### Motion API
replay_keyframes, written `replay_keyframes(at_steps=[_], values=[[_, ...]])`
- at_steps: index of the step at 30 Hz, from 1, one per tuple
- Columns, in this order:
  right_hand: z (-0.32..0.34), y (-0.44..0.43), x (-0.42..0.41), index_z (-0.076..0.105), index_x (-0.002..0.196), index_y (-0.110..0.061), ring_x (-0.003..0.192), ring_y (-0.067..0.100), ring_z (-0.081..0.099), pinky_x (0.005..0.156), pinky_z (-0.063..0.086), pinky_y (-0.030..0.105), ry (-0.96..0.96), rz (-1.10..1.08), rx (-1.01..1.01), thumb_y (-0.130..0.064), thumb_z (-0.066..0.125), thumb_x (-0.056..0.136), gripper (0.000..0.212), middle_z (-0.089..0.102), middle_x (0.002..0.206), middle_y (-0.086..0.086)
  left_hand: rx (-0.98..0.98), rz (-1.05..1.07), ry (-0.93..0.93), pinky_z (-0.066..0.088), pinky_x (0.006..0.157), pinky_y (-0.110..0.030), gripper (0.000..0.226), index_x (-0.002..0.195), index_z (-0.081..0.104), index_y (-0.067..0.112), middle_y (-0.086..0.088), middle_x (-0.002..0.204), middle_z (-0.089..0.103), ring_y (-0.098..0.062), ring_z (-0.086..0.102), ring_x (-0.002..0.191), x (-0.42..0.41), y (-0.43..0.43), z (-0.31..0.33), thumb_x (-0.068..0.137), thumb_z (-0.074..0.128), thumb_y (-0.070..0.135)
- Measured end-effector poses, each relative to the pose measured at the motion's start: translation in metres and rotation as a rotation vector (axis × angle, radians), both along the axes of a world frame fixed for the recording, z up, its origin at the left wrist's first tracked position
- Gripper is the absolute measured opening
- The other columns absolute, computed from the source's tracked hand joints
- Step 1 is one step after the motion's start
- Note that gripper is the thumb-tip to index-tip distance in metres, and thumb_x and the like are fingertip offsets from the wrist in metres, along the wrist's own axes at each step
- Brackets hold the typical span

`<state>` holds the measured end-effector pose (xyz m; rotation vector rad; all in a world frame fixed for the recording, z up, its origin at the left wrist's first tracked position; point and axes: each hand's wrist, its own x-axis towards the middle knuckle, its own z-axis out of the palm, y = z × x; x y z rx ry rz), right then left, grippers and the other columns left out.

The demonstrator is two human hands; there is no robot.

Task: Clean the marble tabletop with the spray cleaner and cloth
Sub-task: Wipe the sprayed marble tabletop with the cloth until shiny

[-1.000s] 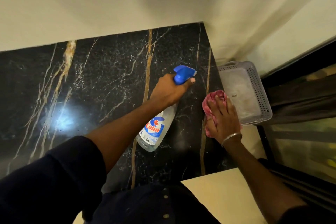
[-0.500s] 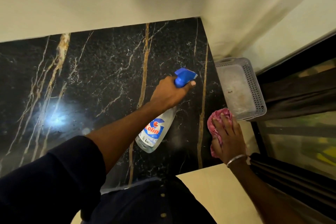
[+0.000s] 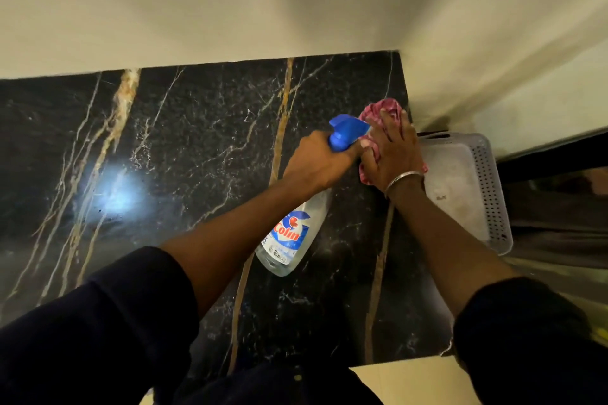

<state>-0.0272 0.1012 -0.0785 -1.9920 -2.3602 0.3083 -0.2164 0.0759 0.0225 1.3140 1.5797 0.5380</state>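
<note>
The black marble tabletop point(image 3: 204, 148) with gold and white veins fills the middle of the head view. My left hand point(image 3: 317, 164) is shut around the neck of a clear spray bottle point(image 3: 292, 233) with a blue trigger head and a Colin label, held tilted above the marble. My right hand point(image 3: 393, 148) presses flat on a crumpled pink cloth point(image 3: 378, 112) near the tabletop's far right edge, right beside the bottle's nozzle. Most of the cloth is hidden under that hand.
A cream wall point(image 3: 230, 10) backs the tabletop and turns a corner at the right. A grey perforated plastic basket point(image 3: 493, 187) sits just past the right edge. A bright light glare point(image 3: 118, 197) lies on the left marble. Dark glass panels stand at the far right.
My right hand has slid the cloth away from me along the right edge, from the near corner up beside the nozzle. The spray bottle stays in my left hand.
</note>
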Motion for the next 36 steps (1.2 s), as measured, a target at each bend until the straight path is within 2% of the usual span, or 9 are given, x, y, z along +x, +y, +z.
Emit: replay_keyframes(at_steps=[2,6,11,16,21,24,27,32,36], values=[[-0.002,0.030,-0.004,0.026,0.153,-0.026,0.147,0.036,0.018,0.115,0.023,0.054,-0.027,0.007,-0.021,-0.050,0.030,0.090,0.067,0.024,0.159,0.009,-0.006,0.029,0.027,0.041,0.051,-0.017,0.034,0.089,0.065,0.018,0.006,0.066,0.062,-0.005,0.059,0.056,-0.001,0.013,-0.001,0.085,0.064,0.052],[0.000,0.071,-0.013,0.033,0.150,-0.030,0.144,0.039,0.021,0.113,0.021,0.058,-0.024,-0.051,-0.009,-0.050,0.038,0.079,0.074,0.029,0.158,0.006,-0.005,0.019,0.057,0.035,0.047,-0.013,0.034,0.086,0.061,0.021,0.010,0.061,0.057,-0.003,0.054,0.052,-0.002,0.036,0.000,0.085,0.062,0.055],[0.003,0.105,-0.020,0.034,0.147,-0.033,0.142,0.037,0.020,0.106,0.021,0.056,-0.054,-0.075,0.002,-0.041,0.050,0.070,0.079,0.029,0.156,0.003,0.012,0.019,0.059,0.041,0.052,-0.016,0.033,0.086,0.060,0.023,0.009,0.063,0.058,-0.004,0.056,0.055,-0.007,0.054,-0.004,0.084,0.062,0.057],[0.001,0.123,-0.024,0.033,0.149,-0.028,0.143,0.039,0.020,0.109,0.019,0.057,-0.038,-0.161,0.037,-0.043,0.044,0.084,0.067,0.030,0.156,0.006,0.034,0.055,0.026,0.058,0.069,-0.035,0.045,0.095,0.065,0.021,0.000,0.072,0.068,-0.014,0.066,0.065,-0.014,0.066,-0.010,0.079,0.061,0.063],[-0.006,0.126,-0.030,0.031,0.151,-0.021,0.146,0.040,0.015,0.118,0.014,0.054,-0.006,-0.165,0.069,-0.040,0.038,0.087,0.068,0.029,0.157,0.013,0.049,0.075,0.036,0.052,0.064,-0.024,0.028,0.091,0.060,0.023,0.005,0.069,0.062,-0.006,0.059,0.061,-0.032,0.084,-0.006,0.083,0.067,0.048],[-0.008,0.126,-0.043,0.025,0.153,-0.019,0.147,0.039,0.010,0.120,0.009,0.051,-0.011,-0.214,0.068,-0.039,0.036,0.089,0.069,0.024,0.159,0.013,0.039,0.093,0.064,0.055,0.069,-0.027,0.033,0.095,0.060,0.019,0.004,0.074,0.063,-0.008,0.062,0.065,-0.045,0.094,-0.004,0.080,0.069,0.047],[-0.010,0.124,-0.070,0.021,0.154,-0.018,0.148,0.039,0.008,0.120,0.008,0.051,-0.021,-0.251,0.042,-0.039,0.038,0.093,0.067,0.019,0.160,0.015,0.056,0.152,0.090,0.054,0.067,-0.028,0.032,0.093,0.062,0.016,0.005,0.072,0.061,-0.009,0.061,0.065,-0.066,0.103,0.002,0.079,0.069,0.044],[-0.007,0.116,-0.145,0.024,0.153,-0.017,0.147,0.041,0.008,0.120,0.007,0.051,-0.020,-0.232,-0.005,-0.040,0.038,0.095,0.064,0.020,0.159,0.017,0.061,0.193,0.089,0.050,0.066,-0.024,0.019,0.073,0.052,0.027,0.006,0.069,0.059,-0.008,0.058,0.063,-0.118,0.104,0.012,0.081,0.068,0.035],[-0.004,0.102,-0.221,0.032,0.151,-0.014,0.145,0.043,0.016,0.119,0.011,0.055,0.006,-0.233,0.024,-0.043,0.030,0.090,0.067,0.028,0.156,0.020,0.046,0.243,0.084,0.047,0.064,-0.022,0.017,0.085,0.058,0.019,0.005,0.069,0.060,-0.008,0.058,0.061,-0.176,0.093,0.009,0.080,0.068,0.034]])
